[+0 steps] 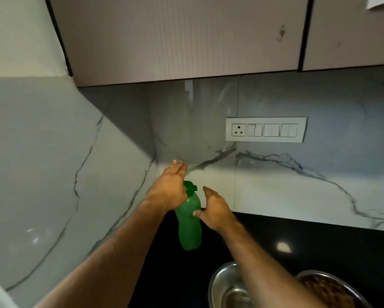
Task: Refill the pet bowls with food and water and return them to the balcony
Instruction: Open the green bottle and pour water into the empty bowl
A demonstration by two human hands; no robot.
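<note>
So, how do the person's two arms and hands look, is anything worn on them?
Both forearms are bare right down to the frame edge: no sleeves in view. The left hand and the right hand wear no gloves, and no ring, watch or bracelet can be seen on the fingers or wrists that show.

place: home kitchen, likely | cues: black counter [320, 241], marble backsplash [297, 185], wall cabinets [186, 36], switchboard [265, 129]
</note>
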